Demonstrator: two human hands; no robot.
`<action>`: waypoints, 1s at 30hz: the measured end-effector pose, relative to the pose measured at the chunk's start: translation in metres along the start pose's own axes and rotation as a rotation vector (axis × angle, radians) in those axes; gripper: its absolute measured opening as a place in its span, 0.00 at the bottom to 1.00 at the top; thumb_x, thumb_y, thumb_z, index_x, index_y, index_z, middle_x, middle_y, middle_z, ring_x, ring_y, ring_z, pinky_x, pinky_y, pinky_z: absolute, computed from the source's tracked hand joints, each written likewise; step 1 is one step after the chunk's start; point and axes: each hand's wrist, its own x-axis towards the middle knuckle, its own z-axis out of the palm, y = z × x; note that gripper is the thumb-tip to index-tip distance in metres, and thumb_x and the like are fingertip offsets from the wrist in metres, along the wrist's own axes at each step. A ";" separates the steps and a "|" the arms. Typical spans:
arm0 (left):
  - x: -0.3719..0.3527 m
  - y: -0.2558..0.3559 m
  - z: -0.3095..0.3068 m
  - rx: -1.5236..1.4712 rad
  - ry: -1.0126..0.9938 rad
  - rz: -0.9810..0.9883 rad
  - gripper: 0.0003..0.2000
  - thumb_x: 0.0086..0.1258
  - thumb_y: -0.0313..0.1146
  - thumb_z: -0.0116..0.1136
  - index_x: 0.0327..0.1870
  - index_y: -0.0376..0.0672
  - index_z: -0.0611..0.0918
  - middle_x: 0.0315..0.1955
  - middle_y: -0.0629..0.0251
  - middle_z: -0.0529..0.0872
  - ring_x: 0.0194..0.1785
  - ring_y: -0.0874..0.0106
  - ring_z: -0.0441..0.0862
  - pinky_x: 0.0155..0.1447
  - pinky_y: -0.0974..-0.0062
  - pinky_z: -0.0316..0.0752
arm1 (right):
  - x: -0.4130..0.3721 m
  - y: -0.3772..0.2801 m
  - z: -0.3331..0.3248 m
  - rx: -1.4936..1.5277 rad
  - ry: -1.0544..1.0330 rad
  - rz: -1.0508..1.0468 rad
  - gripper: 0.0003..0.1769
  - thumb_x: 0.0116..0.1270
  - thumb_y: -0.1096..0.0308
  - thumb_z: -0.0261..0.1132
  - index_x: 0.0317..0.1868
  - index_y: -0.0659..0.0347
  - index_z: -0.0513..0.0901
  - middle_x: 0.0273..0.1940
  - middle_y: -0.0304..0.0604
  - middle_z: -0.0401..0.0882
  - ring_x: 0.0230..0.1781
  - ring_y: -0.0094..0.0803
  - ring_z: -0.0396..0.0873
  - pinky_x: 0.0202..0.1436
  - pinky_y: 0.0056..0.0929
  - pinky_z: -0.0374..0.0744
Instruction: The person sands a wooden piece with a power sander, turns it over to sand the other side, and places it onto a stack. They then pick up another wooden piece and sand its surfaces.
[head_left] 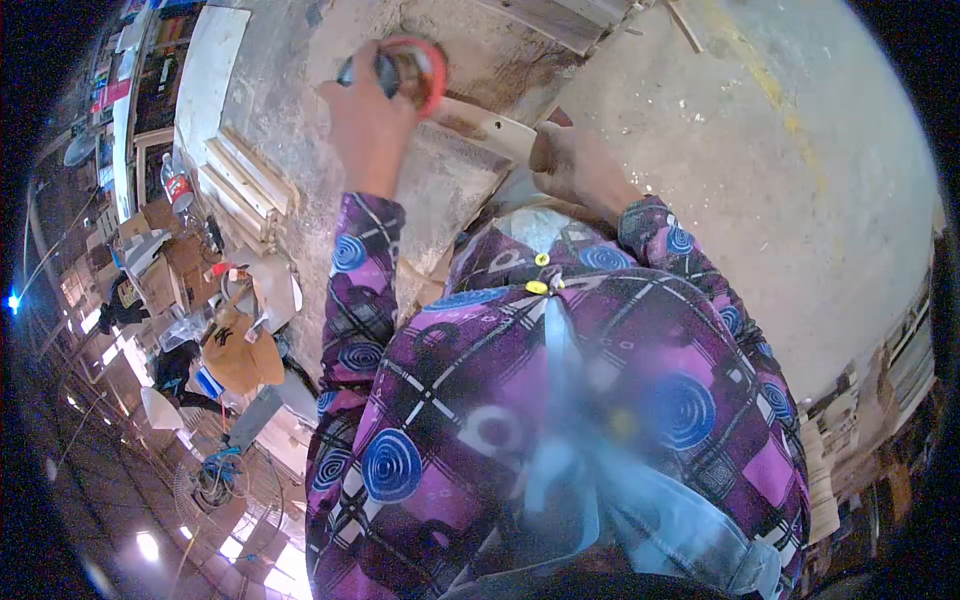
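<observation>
My left hand is closed over a round, dark-topped object with a red rim; motion blur hides its exact kind. It is at the far end of a pale wooden strip that has a small dark spot on it. At the strip's near right end, my right hand is closed around it, with the fingers curled and partly blurred. The strip lies over a worn, stained work surface in front of my body.
Several stacked wooden strips lie at the left, beside a plastic bottle with a red label. Further down are a tan cap and a wire fan. More boards lie at the top.
</observation>
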 end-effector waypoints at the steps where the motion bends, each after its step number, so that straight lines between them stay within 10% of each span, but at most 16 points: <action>1: -0.004 0.011 -0.007 0.000 0.000 0.000 0.29 0.61 0.42 0.67 0.66 0.58 0.73 0.51 0.39 0.74 0.46 0.44 0.82 0.51 0.53 0.78 | 0.001 0.000 0.000 0.000 0.000 0.000 0.18 0.54 0.54 0.68 0.40 0.57 0.82 0.34 0.55 0.84 0.38 0.56 0.83 0.43 0.51 0.81; 16: -0.010 0.017 -0.013 -0.025 -0.101 0.000 0.32 0.58 0.41 0.68 0.67 0.58 0.72 0.48 0.41 0.77 0.47 0.43 0.82 0.52 0.54 0.78 | -0.002 -0.005 -0.008 0.055 -0.006 0.025 0.14 0.51 0.66 0.69 0.37 0.62 0.80 0.32 0.55 0.83 0.34 0.52 0.83 0.41 0.45 0.79; 23: 0.038 -0.062 0.001 -0.095 -0.001 -0.046 0.32 0.57 0.43 0.71 0.63 0.43 0.75 0.44 0.41 0.85 0.47 0.47 0.83 0.54 0.53 0.78 | 0.001 -0.013 -0.014 -0.078 -0.076 0.060 0.15 0.51 0.66 0.70 0.38 0.64 0.80 0.33 0.57 0.83 0.36 0.53 0.83 0.41 0.44 0.79; 30: -0.047 0.043 -0.031 -0.186 -0.202 0.099 0.32 0.56 0.45 0.71 0.64 0.57 0.75 0.50 0.40 0.76 0.53 0.43 0.78 0.55 0.54 0.76 | 0.003 -0.007 -0.016 -0.026 -0.117 0.076 0.18 0.50 0.66 0.70 0.39 0.66 0.79 0.34 0.59 0.83 0.37 0.54 0.83 0.43 0.46 0.79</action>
